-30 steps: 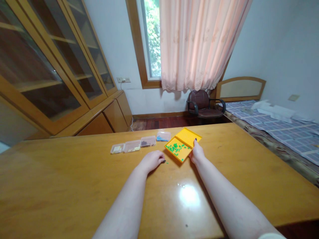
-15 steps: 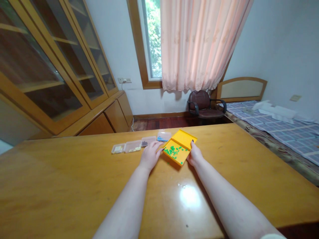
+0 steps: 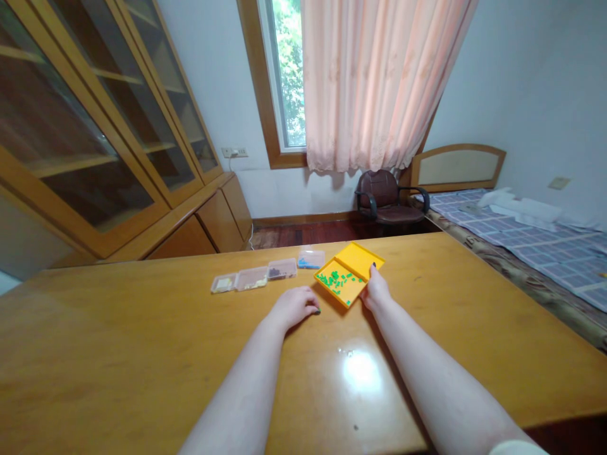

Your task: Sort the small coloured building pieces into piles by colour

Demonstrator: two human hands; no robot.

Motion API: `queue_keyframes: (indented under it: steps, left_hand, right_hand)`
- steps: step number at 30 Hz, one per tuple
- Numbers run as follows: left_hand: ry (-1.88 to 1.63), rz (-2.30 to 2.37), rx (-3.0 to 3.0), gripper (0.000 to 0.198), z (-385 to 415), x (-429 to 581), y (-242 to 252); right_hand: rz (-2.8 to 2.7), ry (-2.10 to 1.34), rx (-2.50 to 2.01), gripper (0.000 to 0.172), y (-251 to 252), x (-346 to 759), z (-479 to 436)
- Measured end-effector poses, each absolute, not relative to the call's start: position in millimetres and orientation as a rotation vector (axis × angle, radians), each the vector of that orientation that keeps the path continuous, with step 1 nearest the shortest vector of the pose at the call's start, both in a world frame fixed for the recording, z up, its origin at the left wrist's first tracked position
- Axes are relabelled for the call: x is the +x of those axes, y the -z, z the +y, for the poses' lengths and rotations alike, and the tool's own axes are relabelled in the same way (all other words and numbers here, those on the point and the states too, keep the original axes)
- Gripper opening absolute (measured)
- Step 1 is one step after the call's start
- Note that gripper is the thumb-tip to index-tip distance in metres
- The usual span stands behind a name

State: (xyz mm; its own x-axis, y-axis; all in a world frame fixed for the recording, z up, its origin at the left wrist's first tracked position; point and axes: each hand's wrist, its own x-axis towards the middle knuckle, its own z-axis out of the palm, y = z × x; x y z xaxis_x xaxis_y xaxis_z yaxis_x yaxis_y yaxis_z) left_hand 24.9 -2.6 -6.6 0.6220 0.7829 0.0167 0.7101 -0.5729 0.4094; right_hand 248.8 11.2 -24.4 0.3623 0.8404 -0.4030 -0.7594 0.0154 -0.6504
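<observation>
My right hand [image 3: 378,291] grips the right side of an open yellow plastic box [image 3: 363,260], thumb over the edge near the hinge. The box is held tilted above the table. Many small green pieces [image 3: 335,277] lie scattered in its near half; the other half looks bare. My left hand [image 3: 294,307] is down at the tabletop, just left of and below the box, apart from it. Its fingers are bent and pinched together at the tips, where a bit of green shows at the spot of a loose green piece.
Behind my left hand stand clear plastic boxes in a row: one with blue pieces [image 3: 312,258], one with dark pieces [image 3: 282,269], and an opened one with pale pieces [image 3: 252,278]. Small clear bits [image 3: 348,352] lie on the wooden table [image 3: 142,354]. Beyond are a chair [image 3: 386,197] and bed [image 3: 535,234].
My left hand has let go of the yellow box's left edge and come down to the loose green piece on the table. The box has shifted slightly right in my right hand.
</observation>
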Motion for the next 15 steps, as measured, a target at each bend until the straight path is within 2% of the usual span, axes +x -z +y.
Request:
queue_keyframes:
  steps: [9, 15]
  left_hand:
    - [-0.341, 1.175, 2.512, 0.007, -4.4, 27.0, 3.3]
    - [-1.135, 1.288, 2.484, 0.013, -2.5, 16.3, -8.2]
  right_hand:
    - [-0.127, -1.247, -0.937, 0.023, 30.5, 251.3, 14.6]
    - [-0.183, -1.307, -0.931, 0.026, 31.3, 244.7, 11.7]
